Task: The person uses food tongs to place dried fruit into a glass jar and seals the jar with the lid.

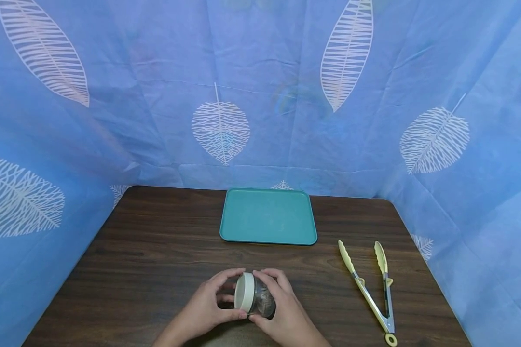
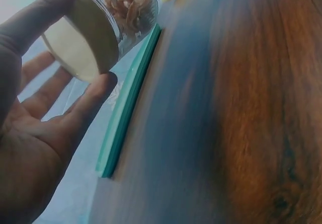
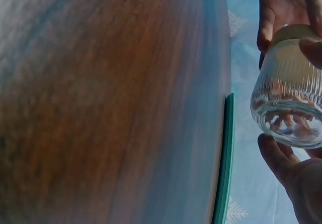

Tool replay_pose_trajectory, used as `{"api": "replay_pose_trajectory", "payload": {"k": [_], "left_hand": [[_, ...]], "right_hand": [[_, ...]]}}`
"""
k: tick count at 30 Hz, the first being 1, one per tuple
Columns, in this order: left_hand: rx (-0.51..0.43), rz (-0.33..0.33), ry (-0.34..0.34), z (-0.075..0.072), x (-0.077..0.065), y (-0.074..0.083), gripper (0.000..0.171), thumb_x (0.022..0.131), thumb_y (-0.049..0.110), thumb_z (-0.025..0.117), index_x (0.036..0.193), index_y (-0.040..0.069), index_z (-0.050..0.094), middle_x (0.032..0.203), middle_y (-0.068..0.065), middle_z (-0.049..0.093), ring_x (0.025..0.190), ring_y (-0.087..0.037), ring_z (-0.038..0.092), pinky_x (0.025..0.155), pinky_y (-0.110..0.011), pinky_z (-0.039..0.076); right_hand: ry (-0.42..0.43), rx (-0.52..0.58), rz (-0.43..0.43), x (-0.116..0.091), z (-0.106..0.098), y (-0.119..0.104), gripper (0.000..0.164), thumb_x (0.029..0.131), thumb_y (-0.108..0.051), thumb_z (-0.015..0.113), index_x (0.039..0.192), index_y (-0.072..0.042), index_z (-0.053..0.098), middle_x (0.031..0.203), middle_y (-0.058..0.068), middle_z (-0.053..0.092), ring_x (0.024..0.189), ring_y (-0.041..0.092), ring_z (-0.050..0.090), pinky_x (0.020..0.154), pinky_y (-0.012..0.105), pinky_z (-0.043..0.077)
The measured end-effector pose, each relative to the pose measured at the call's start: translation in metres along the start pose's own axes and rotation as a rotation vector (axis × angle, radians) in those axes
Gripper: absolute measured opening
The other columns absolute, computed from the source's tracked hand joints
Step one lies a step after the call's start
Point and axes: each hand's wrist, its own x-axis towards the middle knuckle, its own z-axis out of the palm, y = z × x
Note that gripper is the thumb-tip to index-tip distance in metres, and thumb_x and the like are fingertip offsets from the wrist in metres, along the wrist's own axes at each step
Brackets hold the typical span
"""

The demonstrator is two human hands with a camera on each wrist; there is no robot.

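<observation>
A ribbed clear glass jar (image 1: 265,300) with a pale cream lid (image 1: 245,292) is held tilted near the table's front, its lid facing left. The left hand (image 1: 206,304) grips the lid's rim between thumb and fingers, palm apart from the lid's flat top. Around the glass body curls the right hand (image 1: 288,308), thumb in front and fingers behind. Brownish-pink shapes show through the glass (image 3: 289,95) in both wrist views. In the left wrist view the lid (image 2: 83,40) sits on the jar's mouth.
A teal rectangular tray (image 1: 268,217) lies at the back middle of the dark wooden table (image 1: 156,241). To the right, metal tongs (image 1: 375,303) with pale yellow tips lie spread apart. Blue leaf-patterned cloth (image 1: 265,96) hangs behind and on both sides.
</observation>
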Motion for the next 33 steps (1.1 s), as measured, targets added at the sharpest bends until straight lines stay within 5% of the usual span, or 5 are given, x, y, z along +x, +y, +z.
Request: {"api": "replay_pose_trajectory", "payload": {"k": [13,21,28,33], "left_hand": [[0.548,0.167,-0.021,0.007,-0.004,0.009,0.087,0.090,0.019,0.090,0.160,0.039,0.043,0.170,-0.005,0.047,0.141,-0.030,0.064,0.101,-0.044,0.063],[0.807,0.441,0.071,0.014,-0.009,0.000,0.086,0.086,0.014,0.093,0.159,0.030,0.051,0.168,-0.006,0.050,0.134,-0.024,0.070,0.095,-0.037,0.065],[0.660,0.364,0.174,0.022,-0.007,-0.008,0.113,0.082,-0.017,0.082,0.172,0.023,0.029,0.172,-0.010,0.043,0.138,-0.029,0.065,0.098,-0.038,0.064],[0.342,0.079,0.124,0.024,-0.006,-0.001,0.087,0.095,-0.018,0.055,0.169,0.021,0.031,0.169,-0.013,0.044,0.136,-0.030,0.063,0.097,-0.040,0.060]], "right_hand": [[-0.091,0.162,0.049,0.001,-0.010,0.012,0.086,0.084,-0.029,0.096,0.159,-0.027,0.053,0.148,0.001,0.051,0.132,0.030,0.060,0.102,0.034,0.057],[-0.172,0.273,0.096,-0.002,-0.015,0.024,0.082,0.088,-0.045,0.091,0.159,-0.035,0.051,0.149,-0.005,0.052,0.134,0.020,0.056,0.107,0.028,0.050],[-0.074,0.249,0.051,-0.004,-0.008,0.017,0.087,0.082,-0.032,0.097,0.158,-0.023,0.055,0.145,-0.005,0.055,0.129,0.012,0.057,0.107,0.029,0.051],[0.005,0.202,0.057,-0.005,-0.002,0.011,0.091,0.076,-0.023,0.101,0.155,-0.031,0.057,0.142,-0.009,0.055,0.129,0.010,0.057,0.108,0.032,0.052]]}}
